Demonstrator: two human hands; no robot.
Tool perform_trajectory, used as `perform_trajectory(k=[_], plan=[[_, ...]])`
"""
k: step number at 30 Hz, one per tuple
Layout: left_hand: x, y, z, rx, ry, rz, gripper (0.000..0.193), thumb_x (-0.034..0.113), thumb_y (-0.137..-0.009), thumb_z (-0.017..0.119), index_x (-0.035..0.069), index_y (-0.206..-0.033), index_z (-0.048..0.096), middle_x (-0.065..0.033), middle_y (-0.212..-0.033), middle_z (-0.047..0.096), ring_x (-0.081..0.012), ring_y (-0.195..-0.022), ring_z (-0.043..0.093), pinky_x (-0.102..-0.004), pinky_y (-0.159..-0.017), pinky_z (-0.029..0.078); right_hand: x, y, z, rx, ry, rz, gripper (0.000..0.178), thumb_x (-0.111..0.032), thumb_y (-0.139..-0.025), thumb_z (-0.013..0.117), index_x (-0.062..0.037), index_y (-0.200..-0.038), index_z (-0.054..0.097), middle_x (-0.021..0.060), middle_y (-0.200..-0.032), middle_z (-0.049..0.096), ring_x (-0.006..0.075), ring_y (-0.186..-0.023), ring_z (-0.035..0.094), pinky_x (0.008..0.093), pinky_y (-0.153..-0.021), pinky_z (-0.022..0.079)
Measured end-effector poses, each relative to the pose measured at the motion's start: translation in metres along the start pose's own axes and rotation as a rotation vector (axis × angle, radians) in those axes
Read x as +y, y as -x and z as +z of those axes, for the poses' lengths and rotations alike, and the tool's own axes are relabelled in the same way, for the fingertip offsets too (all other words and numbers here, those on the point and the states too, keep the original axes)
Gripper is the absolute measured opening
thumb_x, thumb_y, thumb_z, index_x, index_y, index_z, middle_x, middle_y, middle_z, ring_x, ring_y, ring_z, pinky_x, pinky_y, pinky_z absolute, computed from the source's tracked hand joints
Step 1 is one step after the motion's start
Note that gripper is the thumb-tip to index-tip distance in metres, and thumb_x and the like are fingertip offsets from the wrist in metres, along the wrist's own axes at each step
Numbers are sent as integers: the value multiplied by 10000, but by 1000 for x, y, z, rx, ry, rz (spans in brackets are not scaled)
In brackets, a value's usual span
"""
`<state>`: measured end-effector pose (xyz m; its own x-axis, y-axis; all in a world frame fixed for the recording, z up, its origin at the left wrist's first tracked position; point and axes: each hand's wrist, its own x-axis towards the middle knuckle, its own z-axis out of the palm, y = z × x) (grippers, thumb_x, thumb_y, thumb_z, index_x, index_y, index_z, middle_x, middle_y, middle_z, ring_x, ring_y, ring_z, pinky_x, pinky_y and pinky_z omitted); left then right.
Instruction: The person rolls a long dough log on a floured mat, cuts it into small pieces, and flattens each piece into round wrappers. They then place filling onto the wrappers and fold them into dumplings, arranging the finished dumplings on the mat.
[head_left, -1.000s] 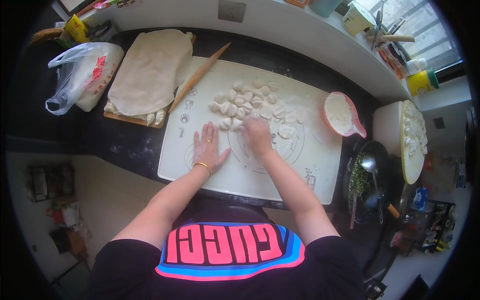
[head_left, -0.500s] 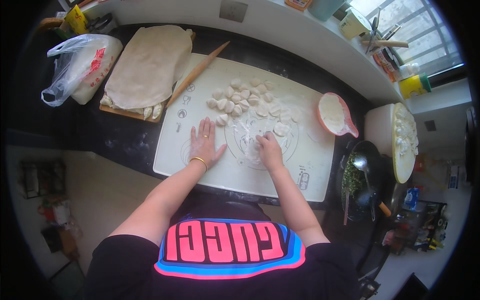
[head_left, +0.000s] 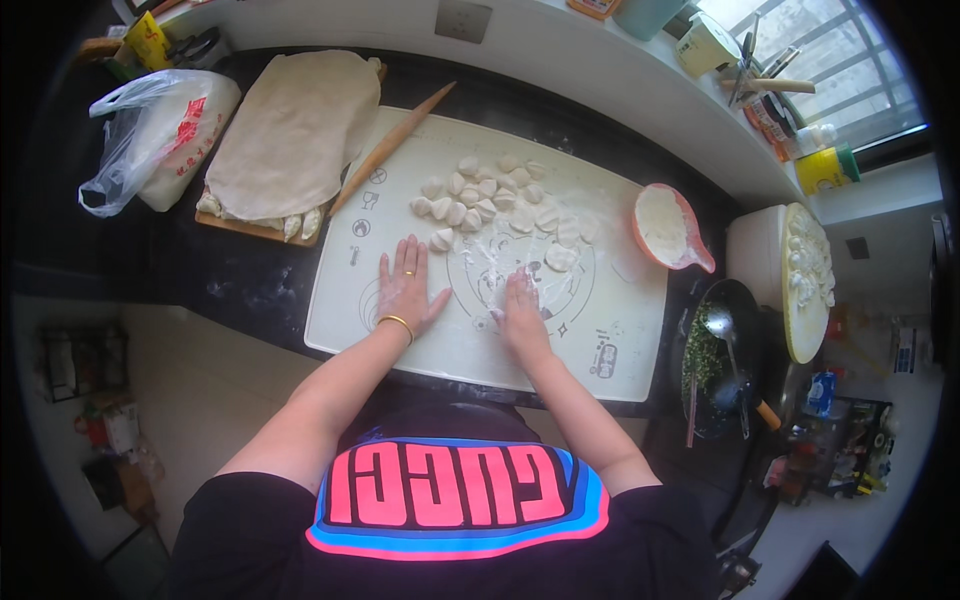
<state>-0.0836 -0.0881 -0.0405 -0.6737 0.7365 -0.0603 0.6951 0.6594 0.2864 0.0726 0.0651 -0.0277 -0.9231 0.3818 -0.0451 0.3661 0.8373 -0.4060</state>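
My left hand (head_left: 402, 293) lies flat with its fingers spread on the white kneading mat (head_left: 345, 325). A ring and a gold bracelet show on it. Flat on the floured middle of the mat, my right hand (head_left: 521, 315) has its fingers stretched out; anything under its palm is hidden. Just beyond the hands sits a loose heap of small dough pieces (head_left: 484, 188), dusted with flour. Several flattened dough rounds (head_left: 561, 257) lie at the heap's right side, closest to my right hand. A wooden rolling pin (head_left: 395, 143) rests slantwise along the mat's left edge.
At the far left, a cloth (head_left: 290, 140) covers dumplings on a wooden board, beside a plastic bag (head_left: 185, 135). A red bowl of flour (head_left: 664, 228) stands at the mat's right. Beyond it are a pan of chopped green filling (head_left: 708, 365) and a tray of dumplings (head_left: 808, 290).
My right hand has moved slightly left and toward me. Its fingers, curled before, are now stretched flat on the mat. My left hand stays in place.
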Motion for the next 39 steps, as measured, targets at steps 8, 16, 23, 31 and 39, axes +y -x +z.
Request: perform_trajectory(k=[8, 16, 23, 31, 39], plan=[[0, 0, -3, -12, 13, 2, 861, 503, -833, 487, -40, -1421, 171, -180, -1511, 114, -297, -1408, 74, -498, -1118, 50, -3, -9, 0, -97, 102, 48, 786, -258, -809, 618, 102, -1378, 212, 284, -1464, 150, 406, -1360, 184, 469, -1110, 166], [1, -1, -4, 1, 20, 2, 857, 481, -823, 516, -39, -1416, 184, -180, -1506, 130, -301, -1404, 90, -500, -1115, 64, 37, -28, -10, -202, -258, 43, 732, -207, -843, 565, 36, -1417, 180, 235, -1494, 116, 385, -1387, 114, 469, -1117, 151], [2, -1, -6, -42, 16, -9, 858, 503, -833, 483, -30, -1426, 166, -179, -1512, 110, -298, -1408, 74, -498, -1117, 49, -7, -6, -17, -196, 43, -46, 779, -196, -814, 610, 57, -1409, 175, 256, -1481, 135, 400, -1378, 137, 479, -1109, 172], [1, 1, -5, -29, 10, -14, 846, 508, -839, 463, -26, -1427, 171, -178, -1512, 113, -294, -1409, 75, -494, -1118, 45, -17, -102, -2, 236, 48, -150, 531, -139, -778, 590, 66, -1236, 415, 242, -1287, 413, 384, -1192, 409, 455, -971, 354], [1, 0, -3, -4, 20, 5, 838, 466, -835, 492, -54, -1414, 183, -190, -1506, 129, -304, -1406, 86, -500, -1114, 58, -53, -112, 13, 242, 46, -391, 226, -61, -738, 570, -49, -964, 582, 137, -947, 558, 314, -907, 532, 404, -774, 437]])
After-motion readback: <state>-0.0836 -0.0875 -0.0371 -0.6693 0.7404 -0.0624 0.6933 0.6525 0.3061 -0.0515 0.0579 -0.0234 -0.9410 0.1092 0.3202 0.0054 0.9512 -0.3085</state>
